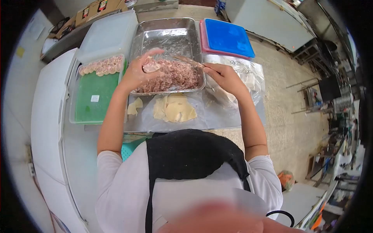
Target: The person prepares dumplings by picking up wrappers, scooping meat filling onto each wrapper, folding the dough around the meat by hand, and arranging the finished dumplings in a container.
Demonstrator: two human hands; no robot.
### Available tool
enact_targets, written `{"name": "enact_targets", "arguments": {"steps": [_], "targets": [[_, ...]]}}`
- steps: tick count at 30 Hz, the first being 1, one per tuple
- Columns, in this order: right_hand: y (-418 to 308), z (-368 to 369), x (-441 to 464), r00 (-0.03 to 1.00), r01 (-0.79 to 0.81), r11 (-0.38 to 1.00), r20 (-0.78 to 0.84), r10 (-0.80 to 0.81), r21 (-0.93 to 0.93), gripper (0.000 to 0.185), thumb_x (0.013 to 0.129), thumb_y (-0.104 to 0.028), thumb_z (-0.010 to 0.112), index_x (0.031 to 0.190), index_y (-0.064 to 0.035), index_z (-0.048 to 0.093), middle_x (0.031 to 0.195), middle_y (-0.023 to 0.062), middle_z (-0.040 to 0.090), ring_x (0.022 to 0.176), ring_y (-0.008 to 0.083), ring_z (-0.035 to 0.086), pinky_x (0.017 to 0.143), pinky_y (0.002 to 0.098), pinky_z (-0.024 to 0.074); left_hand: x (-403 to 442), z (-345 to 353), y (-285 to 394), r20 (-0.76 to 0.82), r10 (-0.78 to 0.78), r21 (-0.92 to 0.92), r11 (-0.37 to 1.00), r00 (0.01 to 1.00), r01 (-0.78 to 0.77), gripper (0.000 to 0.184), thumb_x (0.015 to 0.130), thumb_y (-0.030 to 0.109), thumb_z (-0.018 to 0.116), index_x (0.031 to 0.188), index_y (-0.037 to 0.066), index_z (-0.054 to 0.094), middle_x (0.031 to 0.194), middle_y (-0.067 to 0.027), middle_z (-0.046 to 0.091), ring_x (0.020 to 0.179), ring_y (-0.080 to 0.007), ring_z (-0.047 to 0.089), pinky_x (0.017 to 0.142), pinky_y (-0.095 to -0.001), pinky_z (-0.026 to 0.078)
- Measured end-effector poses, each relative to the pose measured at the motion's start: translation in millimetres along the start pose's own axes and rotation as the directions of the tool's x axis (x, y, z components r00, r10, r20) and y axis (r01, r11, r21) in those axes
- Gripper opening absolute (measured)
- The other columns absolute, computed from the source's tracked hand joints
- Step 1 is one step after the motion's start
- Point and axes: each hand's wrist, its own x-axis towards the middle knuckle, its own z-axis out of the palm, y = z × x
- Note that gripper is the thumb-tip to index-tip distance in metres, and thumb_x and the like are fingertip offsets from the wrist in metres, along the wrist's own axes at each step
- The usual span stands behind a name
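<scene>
Head view: the left hand [136, 73], left of frame centre, has its thumb and index finger curved around a filled wrapper [150, 66]. The other fingers of that hand are mostly hidden. The right hand [223, 75], right of centre, has its fingers closed on the handle of a flat utensil [186, 59], blade directed left over the minced mixture [178, 76]. Blade contact with the mixture cannot be determined.

Status, judged from the layout: the piece in the left hand appears part-formed, with pinkish filling exposed. Formed pieces [103, 66] are set in a narrow band along the top of a green-based container [91, 106], left of frame; most of its base is uncovered. Remaining stock: a large mass of mixture and several unfilled yellow sheets [180, 108].

Condition: the mixture is coarse, moist and pink-brown, heaped in the lower half of a metal tray [167, 35], upper centre; the tray's upper half shows a smeared floor. The sheets are thin, flat and overlapping, below the tray, with a smaller sheet piece [135, 106] to their left. The formed pieces are pale, rounded and closely packed.

Periphery: a blue lid [227, 37] lies at upper right.
</scene>
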Motion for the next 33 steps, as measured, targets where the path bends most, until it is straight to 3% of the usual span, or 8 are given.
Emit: {"name": "enact_targets", "arguments": {"steps": [6, 8, 9, 16, 23, 25, 28, 33], "targets": [[4.5, 31.5, 15.0, 0.931, 0.301, 0.953, 0.205, -0.302, 0.037, 0.034, 0.093, -0.033, 0.055, 0.111, -0.0053, 0.065, 0.099, 0.0205, 0.066, 0.091, 0.0364, 0.063, 0.08, 0.0378, 0.0497, -14.6, 19.0, -15.2, 0.076, -0.081, 0.232, 0.971, 0.994, 0.061, 0.043, 0.069, 0.024, 0.077, 0.105, 0.005, 0.064, 0.108, -0.014, 0.065, 0.101, -0.0285, 0.061, 0.09, -0.0357, 0.045], [-2.1, 10.4, 25.3, 0.904, 0.412, 0.87, 0.239, -0.354, -0.271, 0.031, 0.092, -0.034, 0.054, 0.107, -0.0101, 0.067, 0.091, 0.0171, 0.066, 0.085, 0.0354, 0.063, 0.073, 0.041, 0.0507, -24.4, 22.2, -15.6, 0.036, -0.136, 0.32, 0.94, 0.99, 0.117, 0.04, 0.067, 0.023, 0.077, 0.1, 0.004, 0.065, 0.106, -0.0152, 0.065, 0.101, -0.029, 0.061, 0.09, -0.0354, 0.045], [-16.2, 4.2, 19.4, 0.93, 0.366, 0.831, 0.2, -0.309, -0.418, 0.028, 0.092, -0.034, 0.053, 0.104, -0.0126, 0.067, 0.085, 0.0135, 0.065, 0.08, 0.033, 0.064, 0.067, 0.0432, 0.0505, -27.5, 25.7, -12.9, -0.027, -0.118, 0.229, 0.966, 0.993, 0.121, 0.04, 0.068, 0.023, 0.078, 0.099, 0.003, 0.064, 0.102, -0.0125, 0.065, 0.098, -0.0251, 0.061, 0.088, -0.0336, 0.045], [-25.2, 21.9, 22.4, 0.894, 0.443, 0.797, 0.139, -0.425, -0.412, 0.028, 0.091, -0.031, 0.055, 0.11, -0.013, 0.064, 0.084, 0.012, 0.064, 0.075, 0.0314, 0.064, 0.064, 0.0421, 0.0509, -37.7, 15.2, -15.1, -0.073, -0.236, 0.07, 0.968, 0.969, 0.241, 0.039, 0.069, 0.021, 0.08, 0.097, 0.001, 0.063, 0.097, -0.0082, 0.065, 0.097, -0.0179, 0.058, 0.089, -0.0322, 0.043], [-42.3, 80.2, 17.2, 0.931, 0.358, 0.902, 0.164, -0.326, -0.241, 0.033, 0.095, -0.03, 0.05, 0.116, -0.0068, 0.059, 0.102, 0.0193, 0.064, 0.093, 0.0374, 0.061, 0.079, 0.0446, 0.0489, -55.3, -23.9, -25.2, -0.044, -0.109, -0.04, 0.993, 0.993, 0.107, 0.037, 0.07, 0.026, 0.08, 0.092, 0.002, 0.063, 0.095, -0.0061, 0.065, 0.093, -0.018, 0.058, 0.088, -0.0322, 0.043], [-50.7, 92.6, 23.0, 0.935, 0.347, 0.917, 0.153, -0.32, -0.199, 0.035, 0.094, -0.029, 0.052, 0.116, -0.0039, 0.06, 0.108, 0.0201, 0.063, 0.097, 0.0378, 0.061, 0.081, 0.0429, 0.0487, -64.5, -38.4, -37.4, -0.074, -0.196, 0.176, 0.962, 0.978, 0.207, 0.04, 0.07, 0.027, 0.08, 0.097, 0.003, 0.062, 0.098, -0.0064, 0.064, 0.095, -0.0187, 0.058, 0.087, -0.0322, 0.044], [-51.4, 102.3, 22.4, 0.973, 0.228, 0.959, 0.071, -0.218, -0.171, 0.032, 0.092, -0.027, 0.056, 0.111, -0.0019, 0.062, 0.108, 0.0208, 0.063, 0.097, 0.0375, 0.061, 0.083, 0.0412, 0.0486, -83.3, -84.1, -49.6, 0.066, -0.285, 0.133, 0.952, 0.956, 0.275, 0.041, 0.071, 0.026, 0.078, 0.102, 0.005, 0.061, 0.101, -0.0074, 0.063, 0.097, -0.02, 0.058, 0.086, -0.0332, 0.045], [-27.7, 114.8, -10.4, 0.997, -0.001, 0.997, -0.082, -0.005, -0.08, 0.032, 0.093, -0.023, 0.057, 0.112, 0.0022, 0.062, 0.093, 0.0147, 0.068, 0.083, 0.0266, 0.066, 0.075, 0.034, 0.0495, -127.0, -165.5, -172.8, -0.154, -0.282, 0.299, 0.9, 0.947, 0.316, 0.048, 0.07, 0.027, 0.077, 0.111, 0.009, 0.059, 0.102, -0.0108, 0.063, 0.097, -0.0259, 0.059, 0.086, -0.0374, 0.046]]}}
